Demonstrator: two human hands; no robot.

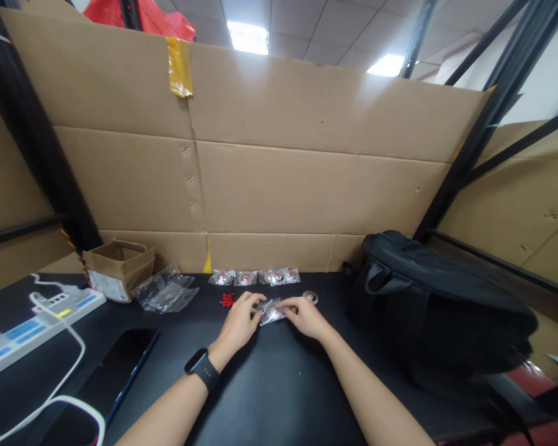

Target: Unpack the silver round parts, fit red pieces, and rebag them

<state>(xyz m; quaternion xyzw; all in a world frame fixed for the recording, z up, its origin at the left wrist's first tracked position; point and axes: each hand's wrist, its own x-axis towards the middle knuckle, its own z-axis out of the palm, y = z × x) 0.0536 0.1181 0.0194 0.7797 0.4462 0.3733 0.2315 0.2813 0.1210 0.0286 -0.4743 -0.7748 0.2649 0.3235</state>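
Observation:
A small clear plastic packet (270,313) with a round, shiny item inside lies between my hands, low over the black table. My left hand (240,319) pinches its left edge, fingers curled. On the other side, my right hand (303,316) grips the packet's right edge between thumb and fingers. Just behind the right hand rests a pale round ring-like piece (310,297). Some small red pieces (226,300) sit beyond the left hand. Along the cardboard wall stands a row of several similar packets (246,278), each holding a round item.
Left of my hands are crumpled clear plastic bags (167,291), an open cardboard box (121,266), a white power strip (41,328) with cables, and a dark tablet-like device (114,375). A black bag (441,310) takes up the right side. Cardboard (283,186) walls the back.

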